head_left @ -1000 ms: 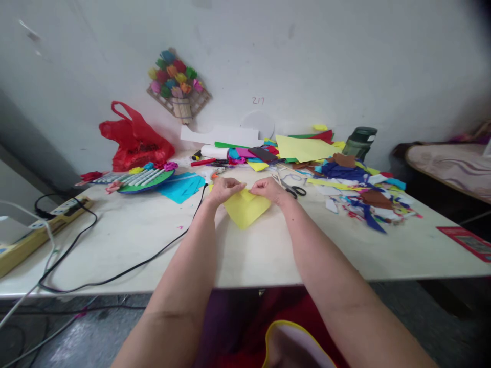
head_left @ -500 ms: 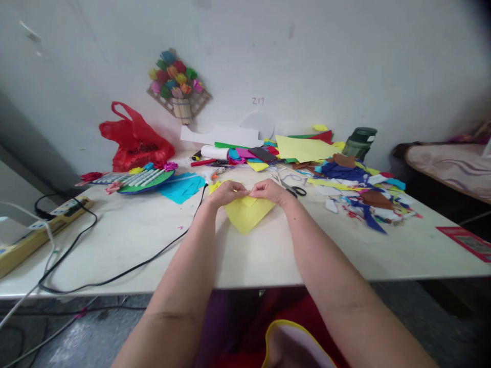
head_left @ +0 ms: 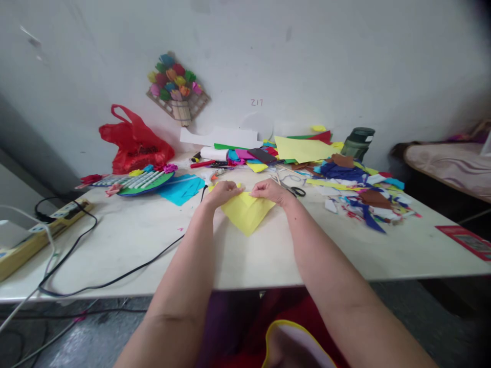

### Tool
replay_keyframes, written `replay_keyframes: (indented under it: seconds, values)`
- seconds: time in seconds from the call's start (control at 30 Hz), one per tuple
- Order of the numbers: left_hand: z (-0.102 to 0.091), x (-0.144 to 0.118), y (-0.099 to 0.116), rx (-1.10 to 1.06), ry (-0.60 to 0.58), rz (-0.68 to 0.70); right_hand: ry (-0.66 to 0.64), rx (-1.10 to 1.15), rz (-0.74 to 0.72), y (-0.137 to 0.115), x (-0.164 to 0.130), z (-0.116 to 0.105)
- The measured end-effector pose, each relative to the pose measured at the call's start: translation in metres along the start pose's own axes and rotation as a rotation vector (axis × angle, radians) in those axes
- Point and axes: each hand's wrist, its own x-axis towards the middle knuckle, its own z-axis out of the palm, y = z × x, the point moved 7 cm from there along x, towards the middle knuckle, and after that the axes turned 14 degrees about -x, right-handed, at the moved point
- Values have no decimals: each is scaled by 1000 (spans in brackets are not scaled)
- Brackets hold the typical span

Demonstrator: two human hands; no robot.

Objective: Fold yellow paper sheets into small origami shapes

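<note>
A sheet of yellow crepe paper point(head_left: 247, 217) hangs between my two hands, just above the white table, one corner pointing down towards me. Its top part is folded over. My left hand point(head_left: 225, 193) pinches the paper's upper left side between thumb and fingers. At the upper right, my right hand point(head_left: 269, 191) pinches it too, fingertips bent in. A small gap parts the two sets of fingertips. Black-handled scissors point(head_left: 296, 191) lie just right of my right hand. Part of a glue gun point(head_left: 210, 176) shows behind my left hand.
Paper scraps point(head_left: 372, 199) cover the table's right side, near a green bottle point(head_left: 358, 143). On the left are blue paper point(head_left: 182, 189), a green decorated disc point(head_left: 146, 183), a red bag point(head_left: 134, 143) and a power strip point(head_left: 46, 235). A black cable point(head_left: 134, 267) crosses the left front.
My left hand has shifted slightly left, so the gap between my fingertips is wider. Both hands keep their pinch on the yellow paper.
</note>
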Motion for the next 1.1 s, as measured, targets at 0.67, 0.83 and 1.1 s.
replay_keyframes:
  seconds: [0.67, 0.83, 1.1]
  values:
    - [7, -4, 1, -308, 34, -40, 112, 156, 54, 13, 0, -9]
    - [10, -1, -2, -284, 22, -35, 195, 91, 76, 14, 2, -13]
    - [17, -5, 1, -223, -107, -23, 212, 89, 56, 9, 2, -13]
